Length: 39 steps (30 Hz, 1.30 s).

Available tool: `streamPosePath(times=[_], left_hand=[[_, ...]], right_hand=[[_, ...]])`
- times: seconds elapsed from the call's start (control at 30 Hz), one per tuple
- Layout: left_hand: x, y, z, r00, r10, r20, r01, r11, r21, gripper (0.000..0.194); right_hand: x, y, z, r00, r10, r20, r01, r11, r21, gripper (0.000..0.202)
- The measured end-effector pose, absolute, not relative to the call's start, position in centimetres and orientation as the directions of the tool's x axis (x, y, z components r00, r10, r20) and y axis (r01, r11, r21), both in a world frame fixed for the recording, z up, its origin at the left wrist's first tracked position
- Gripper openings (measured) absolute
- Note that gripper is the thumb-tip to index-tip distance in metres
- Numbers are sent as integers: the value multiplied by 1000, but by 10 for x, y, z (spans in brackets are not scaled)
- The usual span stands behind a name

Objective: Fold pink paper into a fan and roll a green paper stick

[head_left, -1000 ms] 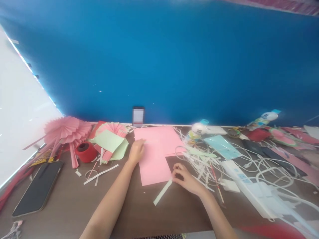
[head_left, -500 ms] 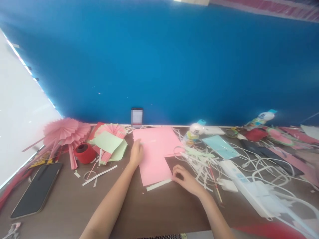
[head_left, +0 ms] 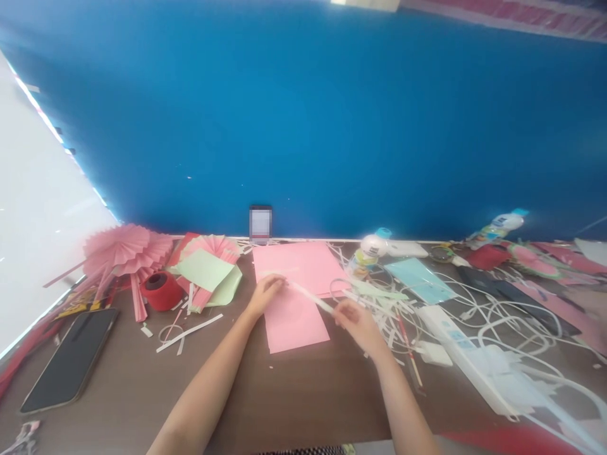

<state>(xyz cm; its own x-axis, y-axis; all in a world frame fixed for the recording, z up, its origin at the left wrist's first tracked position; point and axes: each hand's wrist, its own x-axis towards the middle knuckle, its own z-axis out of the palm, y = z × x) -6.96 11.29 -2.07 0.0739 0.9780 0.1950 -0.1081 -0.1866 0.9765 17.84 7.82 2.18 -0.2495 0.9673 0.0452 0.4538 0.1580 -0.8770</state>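
Note:
A thin white paper strip (head_left: 310, 297) slants across the pink paper (head_left: 296, 328), held between my two hands. At its upper left end, my left hand (head_left: 266, 294) rests over the paper with the fingertips closed on the strip. The lower right end is pinched between the thumb and fingers of my right hand (head_left: 356, 321). The pink paper lies on the brown table, with more pink paper behind it toward the blue wall.
Pink folded-paper fans (head_left: 126, 249), a red tape roll (head_left: 162, 291) and a phone (head_left: 71, 360) lie on the left. On the right are a glue bottle (head_left: 372, 249), scattered paper strips (head_left: 379, 309), white cables (head_left: 493, 316) and a power strip (head_left: 467, 360).
My right hand has picked up the white strip from the pink paper's near edge and raised it over the sheet. My left hand has shifted right to the strip's other end.

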Motion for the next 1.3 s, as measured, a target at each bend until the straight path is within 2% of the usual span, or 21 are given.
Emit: streamPosePath(times=[0.1, 0.2, 0.33, 0.43, 0.53, 0.7, 0.77, 0.9, 1.07, 1.3], left_hand=[[-65, 112, -15, 206, 976, 64, -345, 12, 939, 37], [-64, 113, -12, 128, 992, 6, -386, 45, 921, 35], [-61, 115, -14, 78, 997, 15, -345, 13, 938, 34], [-58, 116, -17, 71, 997, 41, -305, -17, 952, 35], [-56, 117, -21, -4, 999, 53, -245, -52, 968, 33], [-55, 116, -22, -26, 994, 108, -189, -111, 976, 27], [-55, 114, -20, 26, 992, 126, -175, -120, 977, 27], [-54, 109, -16, 176, 971, 163, -52, -156, 986, 26], [-50, 107, -16, 245, 934, 260, 132, -298, 945, 18], [-49, 108, -16, 211, 948, 238, 130, -269, 954, 19]], right_hand=[[158, 101, 18, -176, 982, 65, 311, 118, -943, 27], [136, 117, 7, -164, 983, 80, 207, 114, -972, 28], [115, 120, -11, -131, 985, 111, 126, 128, -984, 28], [107, 113, -17, -197, 976, 90, 114, 114, -987, 27], [103, 106, -16, -282, 958, 54, 128, 93, -987, 26], [99, 103, -9, -312, 939, 145, 156, 201, -967, 21], [98, 104, -10, -283, 955, 92, 103, 126, -987, 23], [98, 109, -16, -99, 994, -45, -39, -49, -998, 30], [98, 112, -20, -18, 998, -57, -160, -59, -985, 28], [94, 113, -23, -18, 998, -54, -180, -57, -982, 27]])
